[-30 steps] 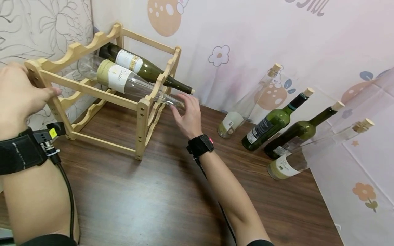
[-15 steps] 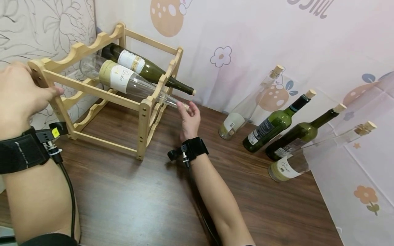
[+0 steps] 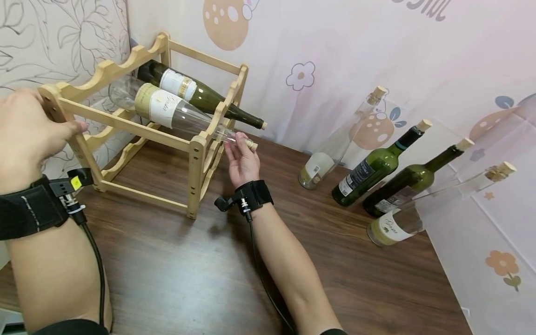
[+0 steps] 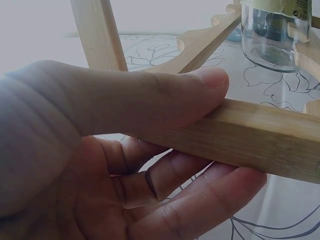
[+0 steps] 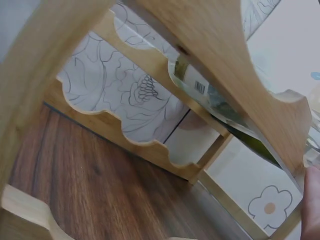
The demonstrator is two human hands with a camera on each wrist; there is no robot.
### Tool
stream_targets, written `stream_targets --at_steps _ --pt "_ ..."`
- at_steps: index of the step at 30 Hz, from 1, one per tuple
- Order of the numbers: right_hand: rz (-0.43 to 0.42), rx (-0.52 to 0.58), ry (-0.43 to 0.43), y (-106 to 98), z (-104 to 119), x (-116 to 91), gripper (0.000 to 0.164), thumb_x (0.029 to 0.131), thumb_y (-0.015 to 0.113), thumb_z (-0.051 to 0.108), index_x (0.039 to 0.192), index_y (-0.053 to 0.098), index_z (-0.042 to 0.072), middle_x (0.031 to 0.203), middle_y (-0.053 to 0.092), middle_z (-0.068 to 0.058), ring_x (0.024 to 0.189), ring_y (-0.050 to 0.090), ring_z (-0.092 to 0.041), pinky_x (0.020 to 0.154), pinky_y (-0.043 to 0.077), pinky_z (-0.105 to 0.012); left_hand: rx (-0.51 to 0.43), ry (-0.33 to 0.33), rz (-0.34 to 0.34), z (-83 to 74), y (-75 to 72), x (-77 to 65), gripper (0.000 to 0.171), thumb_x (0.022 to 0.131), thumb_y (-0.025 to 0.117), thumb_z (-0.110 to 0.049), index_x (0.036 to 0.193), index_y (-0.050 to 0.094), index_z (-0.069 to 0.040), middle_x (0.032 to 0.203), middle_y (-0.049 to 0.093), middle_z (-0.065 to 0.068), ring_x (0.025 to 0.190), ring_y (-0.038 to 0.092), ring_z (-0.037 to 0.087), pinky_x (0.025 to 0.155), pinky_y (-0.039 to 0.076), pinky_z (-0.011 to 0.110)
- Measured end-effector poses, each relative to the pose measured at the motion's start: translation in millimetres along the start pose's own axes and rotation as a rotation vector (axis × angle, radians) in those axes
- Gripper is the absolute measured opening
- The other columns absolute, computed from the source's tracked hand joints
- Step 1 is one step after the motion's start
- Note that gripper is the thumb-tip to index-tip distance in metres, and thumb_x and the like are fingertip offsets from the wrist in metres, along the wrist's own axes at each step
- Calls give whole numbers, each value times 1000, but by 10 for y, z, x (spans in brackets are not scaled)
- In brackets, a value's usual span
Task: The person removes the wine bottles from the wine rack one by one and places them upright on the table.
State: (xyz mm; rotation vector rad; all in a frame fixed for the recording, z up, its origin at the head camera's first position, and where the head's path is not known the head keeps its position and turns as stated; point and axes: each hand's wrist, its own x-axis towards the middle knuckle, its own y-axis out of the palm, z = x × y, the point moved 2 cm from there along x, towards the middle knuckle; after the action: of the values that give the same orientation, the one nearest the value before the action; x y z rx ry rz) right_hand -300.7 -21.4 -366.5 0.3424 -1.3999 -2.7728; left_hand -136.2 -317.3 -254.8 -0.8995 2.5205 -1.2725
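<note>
A light wooden wine rack [image 3: 125, 125] stands on the left of the table. My left hand [image 3: 31, 132] grips its near left corner; in the left wrist view the thumb lies over a wooden bar [image 4: 270, 135], with the fingers beneath. A clear corked wine bottle [image 3: 163, 108] with a cream label lies across the rack's top level, neck to the right. My right hand [image 3: 244, 163] holds this neck from below, thumb on top, beside the cork [image 3: 252, 145]. Only part of that hand shows in the right wrist view. Behind lies a dark green wine bottle [image 3: 205, 98].
Several corked bottles stand in a row on the right: a clear one [image 3: 318, 165], a green one [image 3: 370, 170], a darker one [image 3: 412, 181] and another clear one [image 3: 391, 228]. The dark wooden table [image 3: 176, 270] meets a patterned wall covering [image 3: 268, 70] behind.
My right hand has turned from palm down over the neck to palm up under it, and shifted slightly toward the rack. The left hand keeps its grip; the bottles look unmoved.
</note>
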Motion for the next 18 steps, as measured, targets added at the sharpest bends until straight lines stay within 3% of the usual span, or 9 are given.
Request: stream_targets --at_steps 5,12,18 --pt "2 -5 -11 -11 0 30 17 103 62 -2 91 70 7 84 76 -7 78 76 -16 78 64 -26 20 1 12 26 -1 -5 39 98 69 -21 107 59 15 78 60 34 96 48 47 66 34 42" --pt "18 20 -33 -44 20 46 14 103 61 -3 93 69 3 87 71 -12 77 75 -20 74 63 -24 23 13 16 -19 -36 -56 38 98 71 -27 109 62 9 81 65 32 70 47 25 57 36 37" --pt "17 16 -40 -65 81 59 12 103 61 -3 96 68 4 90 69 -11 78 74 -19 73 63 -24 27 8 16 -30 -56 -60 39 99 70 -28 109 61 9 81 64 32 73 48 29 58 36 38"
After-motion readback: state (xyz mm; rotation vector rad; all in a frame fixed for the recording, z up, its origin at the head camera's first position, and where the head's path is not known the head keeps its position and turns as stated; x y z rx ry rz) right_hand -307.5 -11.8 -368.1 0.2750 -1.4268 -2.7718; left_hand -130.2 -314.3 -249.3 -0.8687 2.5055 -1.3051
